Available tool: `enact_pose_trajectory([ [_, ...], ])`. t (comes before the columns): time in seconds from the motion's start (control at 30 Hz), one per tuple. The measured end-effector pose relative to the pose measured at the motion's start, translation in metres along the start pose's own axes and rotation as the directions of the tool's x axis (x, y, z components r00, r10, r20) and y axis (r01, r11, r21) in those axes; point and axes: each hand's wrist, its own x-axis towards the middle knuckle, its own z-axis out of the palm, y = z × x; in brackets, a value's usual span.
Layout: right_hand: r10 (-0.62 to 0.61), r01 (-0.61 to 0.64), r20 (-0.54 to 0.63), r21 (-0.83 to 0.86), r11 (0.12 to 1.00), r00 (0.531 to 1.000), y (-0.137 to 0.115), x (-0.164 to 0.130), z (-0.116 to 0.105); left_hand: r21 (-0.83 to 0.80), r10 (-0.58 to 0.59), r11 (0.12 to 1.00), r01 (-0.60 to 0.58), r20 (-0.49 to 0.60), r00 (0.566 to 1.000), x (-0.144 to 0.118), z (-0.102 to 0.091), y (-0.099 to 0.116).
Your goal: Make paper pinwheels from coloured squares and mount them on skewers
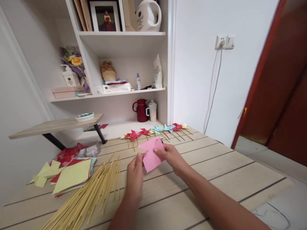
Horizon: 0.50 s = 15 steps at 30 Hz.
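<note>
A pink paper square point(151, 159) is held up over the table, its upper part parted by what look like slits. My left hand point(135, 175) is closed on its left edge, thumb up, with most fingers hidden from view. On the right side, my right hand point(174, 158) pinches the same paper, its thumb lying on the front face. A small greyish thing shows behind the paper's top corner, too little of it to name. Beyond my hands lie finished paper pinwheels on sticks, among them a red pinwheel point(132, 135) and a light blue pinwheel point(158, 129).
Many thin wooden sticks point(96, 188) are spread at the left front. Beside them lie stacked coloured paper squares point(72, 175), cut yellow paper point(46, 172) and a clear plastic box point(90, 150). A small raised shelf point(55, 126) stands behind, near a red jug point(142, 111) and a cup point(152, 111).
</note>
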Motion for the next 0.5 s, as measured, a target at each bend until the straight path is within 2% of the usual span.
enact_pose_trajectory([
  [0.17, 0.023, -0.023, -0.005, 0.009, 1.000, 1.000, -0.0008, -0.0008, 0.0014, -0.073, -0.036, 0.997, 0.038, 0.026, 0.999, 0.0022, 0.0003, -0.0031],
  [0.5, 0.032, -0.032, 0.015, 0.002, 0.999, 0.999, -0.0018, -0.0016, 0.0033, 0.063, -0.014, 0.998, 0.020, -0.096, 0.995, 0.0005, 0.0005, 0.0012],
])
